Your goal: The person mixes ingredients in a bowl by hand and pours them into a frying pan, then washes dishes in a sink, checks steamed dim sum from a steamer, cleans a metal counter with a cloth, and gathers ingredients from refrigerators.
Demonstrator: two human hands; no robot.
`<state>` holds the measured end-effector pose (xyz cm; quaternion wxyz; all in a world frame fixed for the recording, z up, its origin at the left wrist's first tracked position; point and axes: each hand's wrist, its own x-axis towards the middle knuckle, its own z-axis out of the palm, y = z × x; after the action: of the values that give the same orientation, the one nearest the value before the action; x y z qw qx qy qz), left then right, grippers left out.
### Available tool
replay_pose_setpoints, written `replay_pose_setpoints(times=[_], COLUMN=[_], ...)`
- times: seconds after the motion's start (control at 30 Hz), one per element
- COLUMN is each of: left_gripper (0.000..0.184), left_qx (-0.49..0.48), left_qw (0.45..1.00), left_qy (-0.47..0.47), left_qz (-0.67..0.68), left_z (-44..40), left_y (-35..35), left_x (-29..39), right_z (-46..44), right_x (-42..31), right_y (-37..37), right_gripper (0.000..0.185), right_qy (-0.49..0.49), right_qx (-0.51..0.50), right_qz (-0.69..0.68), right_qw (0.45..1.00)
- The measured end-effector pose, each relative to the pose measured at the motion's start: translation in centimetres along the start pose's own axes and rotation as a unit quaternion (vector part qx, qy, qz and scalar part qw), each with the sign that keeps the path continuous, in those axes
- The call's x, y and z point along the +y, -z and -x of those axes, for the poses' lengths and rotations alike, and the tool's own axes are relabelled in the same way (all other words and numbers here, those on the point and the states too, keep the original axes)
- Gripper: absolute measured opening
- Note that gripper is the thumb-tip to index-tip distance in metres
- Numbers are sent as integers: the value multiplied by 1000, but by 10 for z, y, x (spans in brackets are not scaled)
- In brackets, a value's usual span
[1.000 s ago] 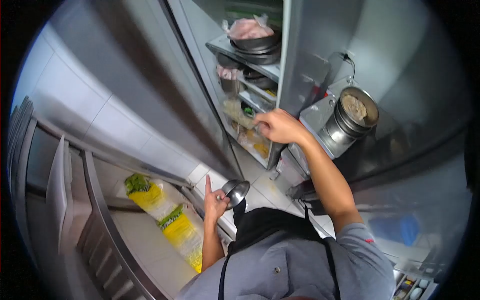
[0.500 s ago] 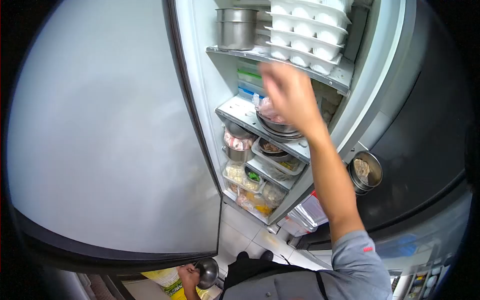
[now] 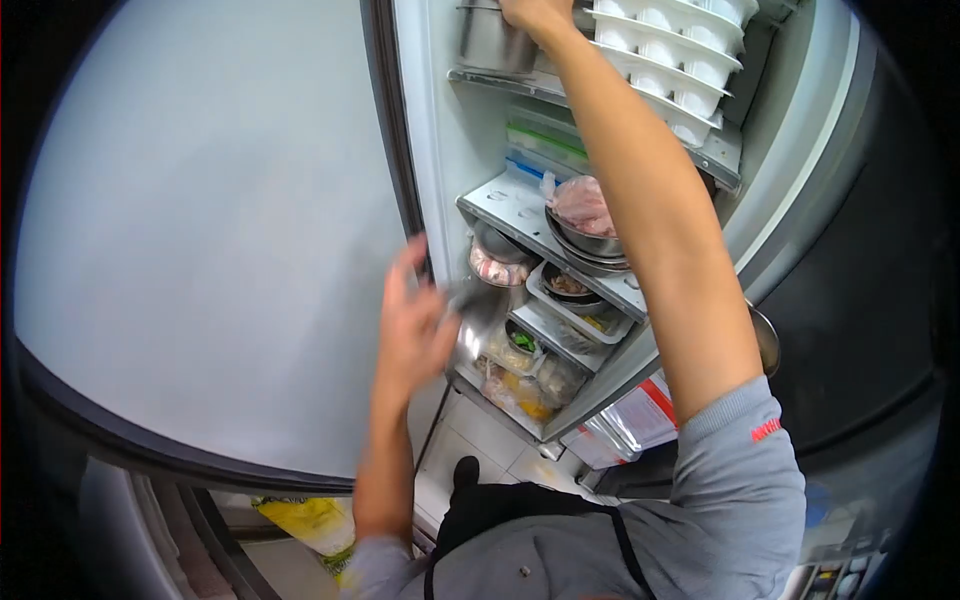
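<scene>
High in the open fridge, my right hand (image 3: 540, 14) grips the rim of a metal pot (image 3: 497, 42) on the upper shelf. The top of the frame cuts off part of that hand and the pot. My left hand (image 3: 412, 335) is raised beside the fridge door's edge, blurred by motion. At its fingers is a metal bowl (image 3: 478, 308), also smeared, which it appears to hold with some fingers extended. Right of the pot stand stacked white moulded trays (image 3: 660, 55).
The fridge door (image 3: 200, 230) stands open at the left. On the middle shelf (image 3: 500, 205), a pink-filled plastic bag (image 3: 582, 205) sits in stacked metal bowls (image 3: 590, 245). Lower shelves hold food containers. A yellow bag (image 3: 310, 525) lies at lower left.
My right hand has moved up from in front of the middle shelf to the metal pot. My left hand has risen with the bowl from below the door to the fridge. The view has shifted.
</scene>
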<state>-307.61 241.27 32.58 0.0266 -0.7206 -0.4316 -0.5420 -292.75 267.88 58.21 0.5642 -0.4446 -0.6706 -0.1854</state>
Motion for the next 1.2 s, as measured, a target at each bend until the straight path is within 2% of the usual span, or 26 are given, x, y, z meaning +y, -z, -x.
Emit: replay_pose_setpoints(times=[0.03, 0.07, 0.13, 0.17, 0.27, 0.33, 0.37, 0.4, 0.43, 0.5, 0.57, 0.63, 0.67, 0.77, 0.83, 0.87, 0.93, 1.0, 1.2], left_gripper=[9, 10, 10, 12, 9, 8, 7, 7, 7, 8, 7, 37, 39, 39, 27, 27, 40, 40, 41], left_qx=[24, 35, 66, 64, 61, 60, 70, 62, 32, 3, -10, -48, -64, -104, -117, -119, -164, -165, -179], left_qw=[994, 988, 969, 983, 985, 985, 985, 985, 986, 984, 997, 994, 988, 987, 989, 989, 984, 984, 983], left_qy=[-100, -136, -206, -171, -148, -136, -125, -122, -91, -60, -74, -82, -66, -70, -52, -52, -45, -43, -39], left_qz=[-30, -60, -120, -34, 66, 89, 97, 104, 135, 167, 3, 49, 128, 96, 72, 74, 61, 57, 28], left_z=[-52, -90, -167, -183, -175, -146, -131, -115, -96, -73, -61, -63, -63, -70, -71, -71, -71, -68, -73], left_y=[-7, -7, -8, -11, -7, -13, -15, -18, -26, -47, -70, -94, -105, -120, -126, -126, -127, -128, -134], left_x=[-16, -22, -33, -39, -41, -45, -47, -55, -65, -87, -103, -116, -128, -135, -132, -135, -142, -143, -146], right_z=[-10, -13, -5, 3, 36, 71, 90, 117, 141, 188, 223, 243, 249, 251, 253, 253, 255, 255, 257], right_x=[-4, -8, -26, -36, -58, -66, -62, -59, -50, -39, -25, -14, -7, 12, 21, 23, 23, 20, 28], right_y=[7, 13, 34, 50, 84, 90, 81, 70, 52, 24, 3, -13, -17, -25, -28, -31, -33, -34, -46], right_gripper=[40, 39, 37, 36, 35, 35, 30, 26, 33, 33, 27, 26, 25, 24, 24, 23, 23, 17, 18], right_qy=[40, 77, 61, 47, 10, -45, -16, -37, -2, 56, 16, -16, -37, -62, -63, -61, -55, -108, -79], right_qx=[13, 17, -6, -46, -108, -169, -165, -213, -185, -101, -118, -107, -109, -104, -89, -70, -56, -69, -8], right_qz=[-22, -42, -44, -73, -119, -179, -194, -197, -186, -119, -130, -98, -86, -55, -46, -41, -41, -82, -95], right_qw=[999, 996, 997, 995, 987, 968, 967, 956, 965, 986, 984, 989, 990, 991, 993, 995, 996, 988, 992])
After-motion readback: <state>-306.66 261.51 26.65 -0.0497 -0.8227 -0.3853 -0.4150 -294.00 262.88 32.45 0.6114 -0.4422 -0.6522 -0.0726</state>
